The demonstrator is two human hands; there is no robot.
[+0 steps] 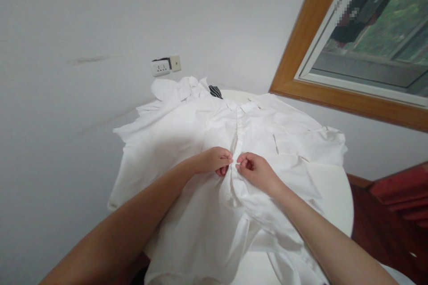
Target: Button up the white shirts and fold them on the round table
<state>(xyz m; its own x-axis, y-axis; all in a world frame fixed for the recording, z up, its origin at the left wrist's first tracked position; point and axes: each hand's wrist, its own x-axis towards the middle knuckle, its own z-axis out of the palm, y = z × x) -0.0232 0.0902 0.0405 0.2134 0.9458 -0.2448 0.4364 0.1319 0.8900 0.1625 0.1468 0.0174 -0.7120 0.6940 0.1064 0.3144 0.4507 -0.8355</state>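
Note:
A white button-up shirt (174, 138) lies spread over a round white table (337, 196), its collar toward the wall and its lower part hanging over the near edge. My left hand (219, 160) pinches the left side of the front opening, about halfway down. Just across from it, my right hand (252, 168) pinches the other front edge, fingertips close to those of the left. Any button between the fingers is too small to make out. Above the hands, the front placket runs up to the collar.
Behind the table is a white wall with a socket (161, 68). A black-and-white striped cloth (216, 92) sits at the table's far edge. A wood-framed window (284, 80) is at upper right, and red fabric (403, 189) lies lower right above a dark floor.

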